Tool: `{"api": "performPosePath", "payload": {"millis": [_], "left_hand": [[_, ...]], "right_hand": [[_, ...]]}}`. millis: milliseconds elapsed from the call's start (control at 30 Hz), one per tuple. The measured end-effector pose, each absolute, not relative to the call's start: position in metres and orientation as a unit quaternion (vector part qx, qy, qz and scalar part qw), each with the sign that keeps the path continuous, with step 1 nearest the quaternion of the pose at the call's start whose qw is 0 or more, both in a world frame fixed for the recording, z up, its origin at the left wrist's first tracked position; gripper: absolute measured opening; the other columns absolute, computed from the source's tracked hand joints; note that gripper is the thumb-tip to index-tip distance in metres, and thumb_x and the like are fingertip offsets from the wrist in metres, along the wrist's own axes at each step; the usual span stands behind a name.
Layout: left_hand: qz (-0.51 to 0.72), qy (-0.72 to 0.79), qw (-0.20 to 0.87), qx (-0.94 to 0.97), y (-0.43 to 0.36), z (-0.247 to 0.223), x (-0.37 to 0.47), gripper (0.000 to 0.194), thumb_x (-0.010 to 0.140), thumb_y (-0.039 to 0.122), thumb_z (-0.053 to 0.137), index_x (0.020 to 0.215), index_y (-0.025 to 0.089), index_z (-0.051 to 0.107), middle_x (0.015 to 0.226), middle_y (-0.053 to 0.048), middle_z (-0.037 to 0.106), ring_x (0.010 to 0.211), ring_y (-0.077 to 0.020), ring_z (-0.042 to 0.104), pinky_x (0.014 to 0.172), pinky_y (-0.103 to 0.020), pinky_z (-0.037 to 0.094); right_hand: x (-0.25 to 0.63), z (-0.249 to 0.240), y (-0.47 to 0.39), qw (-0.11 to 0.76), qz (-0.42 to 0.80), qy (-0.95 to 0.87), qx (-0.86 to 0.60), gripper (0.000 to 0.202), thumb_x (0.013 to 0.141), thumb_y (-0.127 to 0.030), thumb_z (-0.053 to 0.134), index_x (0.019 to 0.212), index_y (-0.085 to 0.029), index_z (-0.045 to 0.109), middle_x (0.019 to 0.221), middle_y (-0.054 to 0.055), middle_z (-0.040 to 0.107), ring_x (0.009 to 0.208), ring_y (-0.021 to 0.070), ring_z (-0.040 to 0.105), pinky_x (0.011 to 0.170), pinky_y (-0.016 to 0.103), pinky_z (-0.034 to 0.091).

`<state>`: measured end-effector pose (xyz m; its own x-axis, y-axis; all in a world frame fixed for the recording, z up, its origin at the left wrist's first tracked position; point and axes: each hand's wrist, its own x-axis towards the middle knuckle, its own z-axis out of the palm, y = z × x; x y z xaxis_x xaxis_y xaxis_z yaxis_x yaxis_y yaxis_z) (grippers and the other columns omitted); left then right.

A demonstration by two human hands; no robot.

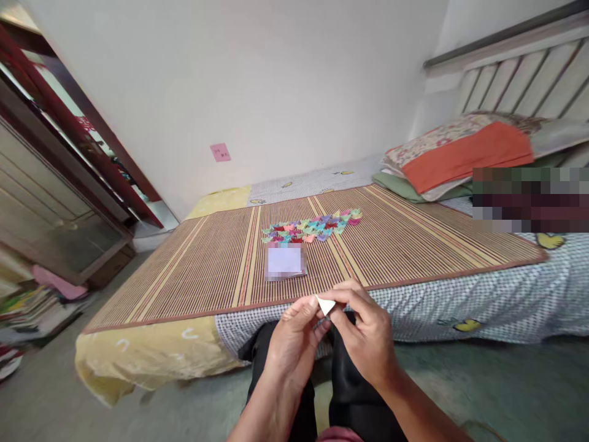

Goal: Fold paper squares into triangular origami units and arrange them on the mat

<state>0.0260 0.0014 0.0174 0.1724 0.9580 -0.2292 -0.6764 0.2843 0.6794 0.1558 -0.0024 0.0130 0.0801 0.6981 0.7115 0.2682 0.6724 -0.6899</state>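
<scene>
A small pale folded paper piece (326,306), triangular in outline, is pinched between both hands above my lap. My left hand (297,334) holds its left corner between thumb and fingers. From the right, my right hand (365,325) grips the other side with thumb and forefinger. Beyond the hands, rows of small colourful folded papers (310,228) lie on the striped bamboo mat (207,264). A whitish stack or box (285,261), partly blurred out, rests on the mat just in front of these rows.
The mat covers a bed with a checked sheet (427,307) hanging over its near edge. Folded bedding with an orange cloth (469,156) is piled at the right by the headboard (529,80). A cabinet (55,196) stands at the left.
</scene>
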Motion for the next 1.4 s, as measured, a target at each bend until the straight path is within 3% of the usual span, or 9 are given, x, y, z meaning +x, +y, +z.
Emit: {"api": "performPosePath", "payload": {"millis": [133,267,533,767,900,1167,1300,1400], "left_hand": [[0.554,0.343,0.722,0.233,-0.003,0.023,0.026,0.032,0.065,0.033,0.097,0.086,0.013,0.083,0.086,-0.007,0.076,0.081,-0.0176,0.066,0.077,-0.032,0.058],[0.560,0.352,0.705,0.258,-0.004,0.031,0.027,0.034,0.064,0.032,0.098,0.089,0.013,0.084,0.088,-0.008,0.077,0.082,-0.0183,0.067,0.078,-0.032,0.059],[0.573,0.358,0.677,0.291,-0.004,0.035,0.023,0.034,0.062,0.031,0.098,0.088,0.013,0.085,0.085,-0.008,0.078,0.077,-0.0167,0.068,0.072,-0.027,0.057],[0.594,0.353,0.656,0.304,0.000,0.031,0.023,0.029,0.059,0.026,0.098,0.082,0.015,0.084,0.079,-0.005,0.077,0.069,-0.0133,0.064,0.069,-0.024,0.053],[0.612,0.376,0.618,0.321,0.002,0.027,0.020,0.032,0.059,0.027,0.098,0.085,0.015,0.084,0.077,-0.005,0.077,0.068,-0.0131,0.064,0.069,-0.025,0.053],[0.615,0.410,0.548,0.392,0.001,0.025,0.020,0.038,0.062,0.028,0.097,0.095,0.017,0.082,0.086,-0.005,0.080,0.079,-0.0159,0.069,0.076,-0.026,0.054],[0.564,0.414,0.586,0.408,0.001,0.028,0.021,0.033,0.064,0.039,0.096,0.077,0.014,0.079,0.067,-0.004,0.075,0.060,-0.0112,0.063,0.061,-0.021,0.051],[0.529,0.431,0.596,0.423,0.002,0.028,0.021,0.040,0.064,0.048,0.094,0.067,0.012,0.076,0.059,-0.005,0.072,0.051,-0.0112,0.060,0.052,-0.021,0.047]], "right_hand": [[0.156,0.009,0.001,0.635,0.091,-0.677,-0.359,0.028,0.096,-0.003,0.056,0.099,-0.024,0.074,0.094,0.004,0.062,0.092,0.0190,0.065,0.078,0.029,0.053],[0.155,0.008,0.003,0.641,0.088,-0.672,-0.361,0.027,0.096,-0.003,0.057,0.098,-0.023,0.074,0.095,0.005,0.061,0.093,0.0189,0.065,0.078,0.028,0.053],[0.154,0.008,0.003,0.635,0.151,-0.670,-0.354,0.031,0.099,-0.005,0.052,0.103,-0.025,0.075,0.099,0.004,0.063,0.093,0.0174,0.066,0.080,0.026,0.053],[0.150,0.006,0.003,0.647,0.216,-0.625,-0.380,0.017,0.095,-0.010,0.059,0.099,-0.024,0.067,0.095,0.002,0.067,0.088,0.0177,0.067,0.078,0.026,0.053],[0.153,0.007,0.001,0.629,0.253,-0.638,-0.365,0.015,0.098,-0.015,0.055,0.098,-0.023,0.067,0.099,0.004,0.068,0.096,0.0205,0.067,0.085,0.030,0.054],[0.158,0.011,0.003,0.585,0.325,-0.621,-0.408,0.017,0.098,-0.031,0.063,0.085,-0.020,0.067,0.076,0.001,0.066,0.070,0.0168,0.063,0.065,0.025,0.050],[0.159,0.009,0.004,0.589,0.390,-0.594,-0.385,0.019,0.099,-0.033,0.062,0.085,-0.021,0.065,0.071,-0.001,0.065,0.064,0.0158,0.064,0.060,0.024,0.051],[0.160,0.009,0.006,0.589,0.400,-0.591,-0.380,0.020,0.100,-0.035,0.061,0.086,-0.021,0.065,0.070,-0.001,0.064,0.062,0.0154,0.063,0.059,0.023,0.051]]}}
